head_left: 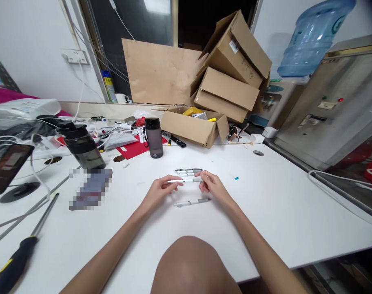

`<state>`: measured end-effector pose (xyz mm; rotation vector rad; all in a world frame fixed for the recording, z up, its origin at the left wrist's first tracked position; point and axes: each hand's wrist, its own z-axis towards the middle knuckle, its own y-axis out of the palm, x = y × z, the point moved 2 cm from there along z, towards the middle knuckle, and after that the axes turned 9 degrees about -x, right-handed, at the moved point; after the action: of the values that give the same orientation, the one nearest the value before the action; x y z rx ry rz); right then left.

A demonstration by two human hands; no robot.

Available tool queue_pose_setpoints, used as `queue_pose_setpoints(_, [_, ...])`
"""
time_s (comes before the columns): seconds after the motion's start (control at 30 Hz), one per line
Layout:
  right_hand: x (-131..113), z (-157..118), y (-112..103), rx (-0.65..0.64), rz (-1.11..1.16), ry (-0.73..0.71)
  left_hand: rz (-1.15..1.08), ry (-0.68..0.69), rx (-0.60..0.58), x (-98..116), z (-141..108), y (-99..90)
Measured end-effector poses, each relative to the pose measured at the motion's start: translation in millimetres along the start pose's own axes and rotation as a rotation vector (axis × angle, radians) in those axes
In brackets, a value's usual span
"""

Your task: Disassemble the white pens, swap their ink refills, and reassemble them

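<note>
A white and grey pen (pixel 190 180) is held level between both hands. My left hand (pixel 163 188) pinches its left end, and my right hand (pixel 211 185) grips its right end. Just beyond it, more pens lie side by side on the white table, the farthest a dark one (pixel 188 170). Nearer to me, a separate white and grey pen (pixel 192 202) with a reddish tip rests on the table, touched by neither hand.
A dark bottle (pixel 155 141) stands beyond the hands, near an open cardboard box (pixel 192 126). Another bottle (pixel 83 149), a blurred patch (pixel 92 190) and a screwdriver (pixel 23 249) are on the left. A bent knee (pixel 190 265) shows at the front edge.
</note>
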<state>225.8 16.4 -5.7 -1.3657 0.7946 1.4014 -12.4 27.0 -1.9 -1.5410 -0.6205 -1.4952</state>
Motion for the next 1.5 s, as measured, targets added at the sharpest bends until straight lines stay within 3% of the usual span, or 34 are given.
queue_pose_setpoints(0.13, [-3, -1, 0, 0.041, -0.012, -0.070, 0.015, -0.005, 0.007, -1, 0, 0.0])
queue_pose_setpoints(0.33, [3, 0, 0, 0.078, -0.039, 0.007, 0.070, 0.016, 0.009, 4, -2, 3.9])
queue_pose_setpoints(0.43, [5, 2, 0, 0.099, -0.038, -0.042, 0.068, -0.010, 0.022, 7, -4, 4.6])
queue_pose_setpoints(0.67, [2, -1, 6, 0.021, -0.082, -0.083, 0.202, 0.035, 0.048, 7, -5, 0.2])
queue_pose_setpoints(0.83, [0, -1, 13, -0.026, -0.059, -0.069, 0.008, 0.032, 0.094, 5, -1, -0.3])
queue_pose_setpoints(0.97, [-5, -4, 32, -0.160, -0.051, -0.091, -0.181, 0.032, 0.128, 6, 0, 3.9])
queue_pose_setpoints(1.07, [-7, -5, 47, -0.238, -0.044, -0.074, -0.179, 0.045, 0.124, 8, 0, 6.4])
queue_pose_setpoints(1.3, [-9, 0, 44, 0.004, 0.027, -0.137, 0.071, 0.109, -0.010, 10, -2, 12.3])
queue_pose_setpoints(1.5, [-10, 3, 44, 0.052, 0.134, -0.167, 0.085, 0.092, -0.028, 17, -5, 14.9])
